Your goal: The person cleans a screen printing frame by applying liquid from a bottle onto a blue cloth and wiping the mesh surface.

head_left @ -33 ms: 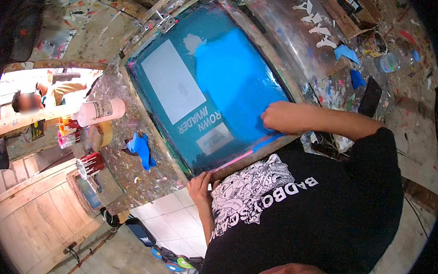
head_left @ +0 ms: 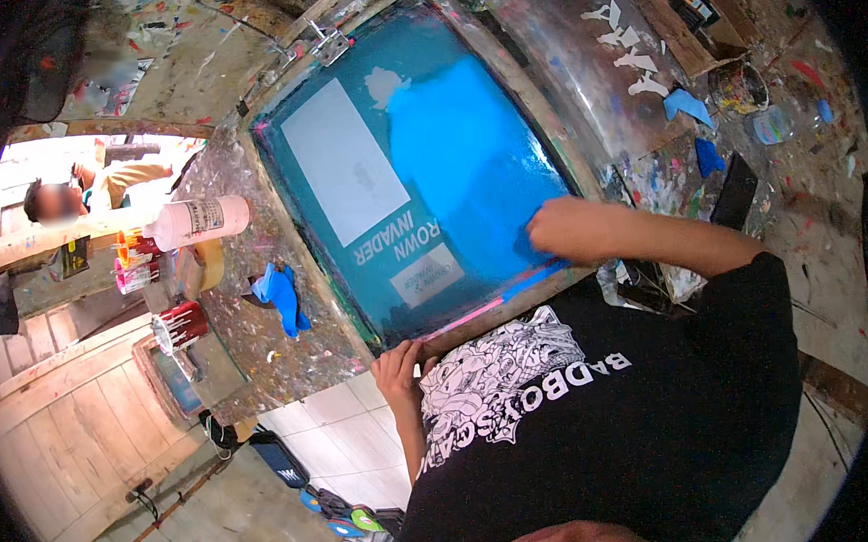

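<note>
A screen-printing frame [head_left: 348, 301] with wooden edges and teal mesh lies tilted in front of me. A broad pool of bright blue ink [head_left: 472, 154] covers the right part of its mesh. My right hand [head_left: 563, 231] is closed in a fist low over the ink's right edge, by the frame's near right side. Whatever its fingers hold is hidden. My left hand [head_left: 397, 370] holds the near left corner of the frame, fingers over the edge and thumb toward me. A pale rectangle [head_left: 345, 162] and lettering show in the mesh left of the ink.
A metal hinge clamp [head_left: 329, 45] sits at the frame's far edge. On the left are a pink bottle [head_left: 202, 221], a blue rag [head_left: 279, 298] and a paint-streaked can [head_left: 179, 326]. To the right lie white cutouts [head_left: 630, 58], blue scraps [head_left: 687, 106] and a wooden box [head_left: 686, 7]. A person [head_left: 101, 192] is beyond.
My right hand has shifted slightly to the right over the blue ink. My left hand stays at the frame's corner.
</note>
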A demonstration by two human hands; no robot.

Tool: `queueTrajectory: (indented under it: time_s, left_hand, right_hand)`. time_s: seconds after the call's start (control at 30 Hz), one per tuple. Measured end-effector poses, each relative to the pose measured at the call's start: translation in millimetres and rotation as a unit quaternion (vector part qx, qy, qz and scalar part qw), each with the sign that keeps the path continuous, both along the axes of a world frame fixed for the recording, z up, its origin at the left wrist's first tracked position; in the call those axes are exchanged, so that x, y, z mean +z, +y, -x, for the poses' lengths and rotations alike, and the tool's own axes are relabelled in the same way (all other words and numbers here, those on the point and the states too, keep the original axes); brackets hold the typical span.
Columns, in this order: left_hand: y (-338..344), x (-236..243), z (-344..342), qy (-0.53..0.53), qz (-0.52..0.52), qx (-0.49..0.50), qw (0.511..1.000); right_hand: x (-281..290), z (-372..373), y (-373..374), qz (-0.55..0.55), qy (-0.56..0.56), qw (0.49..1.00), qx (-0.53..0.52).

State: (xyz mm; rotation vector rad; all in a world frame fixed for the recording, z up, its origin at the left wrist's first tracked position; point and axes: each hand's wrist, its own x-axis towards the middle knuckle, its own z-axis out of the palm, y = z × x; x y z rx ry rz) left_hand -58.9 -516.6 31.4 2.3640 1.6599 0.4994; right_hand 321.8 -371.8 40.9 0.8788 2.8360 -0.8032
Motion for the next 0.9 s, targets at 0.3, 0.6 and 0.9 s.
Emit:
queueTrajectory:
  time_s: [0.3, 0.6, 0.9]
  left_hand:
    - [-2.7, 2.6, 1.2, -0.008, 0.001, 0.008, 1.000]
    - [0.8, 17.7, -5.7, -0.028, 0.017, 0.019, 0.999]
    - [1.8, 18.8, -8.9, -0.020, 0.007, 0.018, 1.000]
  right_hand:
    - [8.4, 13.3, 34.2, -0.148, -0.072, 0.980, -0.114]
    - [-47.4, 33.5, 163.1, -0.371, -0.003, 0.903, -0.217]
    - [-50.1, 37.2, 202.2, -0.319, 0.126, 0.922, -0.181]
